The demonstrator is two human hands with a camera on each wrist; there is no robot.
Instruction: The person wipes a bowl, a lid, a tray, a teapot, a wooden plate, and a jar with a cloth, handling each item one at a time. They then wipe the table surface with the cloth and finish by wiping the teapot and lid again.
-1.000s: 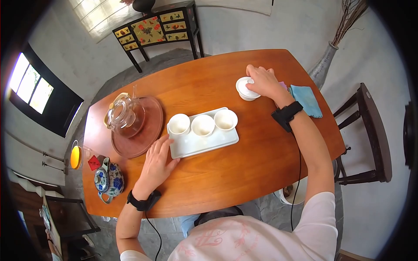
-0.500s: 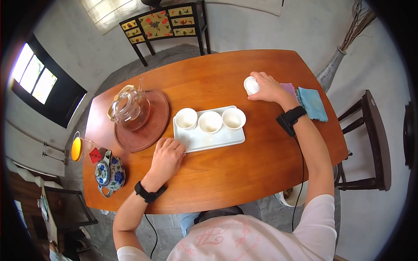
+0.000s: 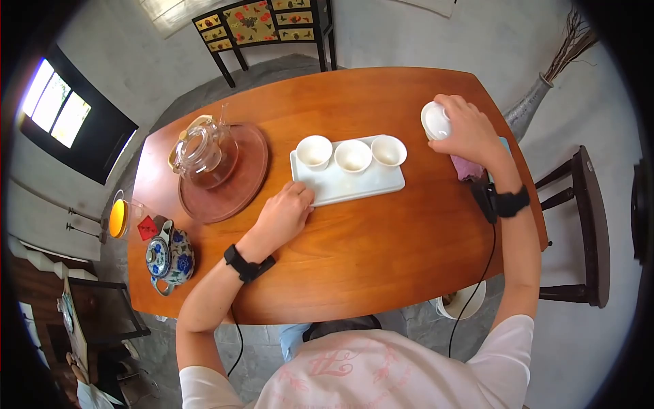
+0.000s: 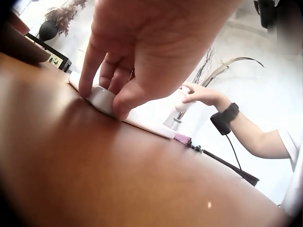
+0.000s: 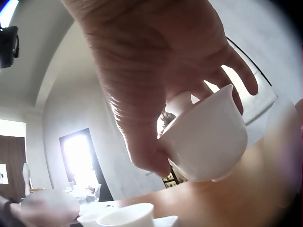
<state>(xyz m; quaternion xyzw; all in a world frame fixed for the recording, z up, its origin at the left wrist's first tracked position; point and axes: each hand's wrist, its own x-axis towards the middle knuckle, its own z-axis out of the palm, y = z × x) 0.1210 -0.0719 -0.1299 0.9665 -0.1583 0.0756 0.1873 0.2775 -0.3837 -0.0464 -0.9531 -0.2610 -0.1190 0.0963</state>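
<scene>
My right hand (image 3: pixel 470 131) grips a white lidded gaiwan (image 3: pixel 434 121) by its rim, thumb on one side and fingers on the other. In the right wrist view the gaiwan (image 5: pixel 208 139) looks tilted and up off the wooden table, its lid knob showing beneath the palm. My left hand (image 3: pixel 283 213) holds the near left corner of a pale rectangular tray (image 3: pixel 354 187). Thumb and fingertips pinch the tray's rim (image 4: pixel 102 100) in the left wrist view. Three white cups (image 3: pixel 353 157) stand in a row along the tray's far side.
Left on the table are a glass teapot (image 3: pixel 203 153) on a round brown tray (image 3: pixel 235 198), a blue-and-white teapot (image 3: pixel 174 259), a red packet (image 3: pixel 147 228) and a yellow-lidded glass jar (image 3: pixel 119 219). A purple cloth (image 3: pixel 468 168) lies beneath my right wrist.
My right hand has taken hold of the gaiwan, lifted it and carried it rightward. The left hand has closed on the tray's corner, and the tray with its cups has shifted right, away from the brown tray.
</scene>
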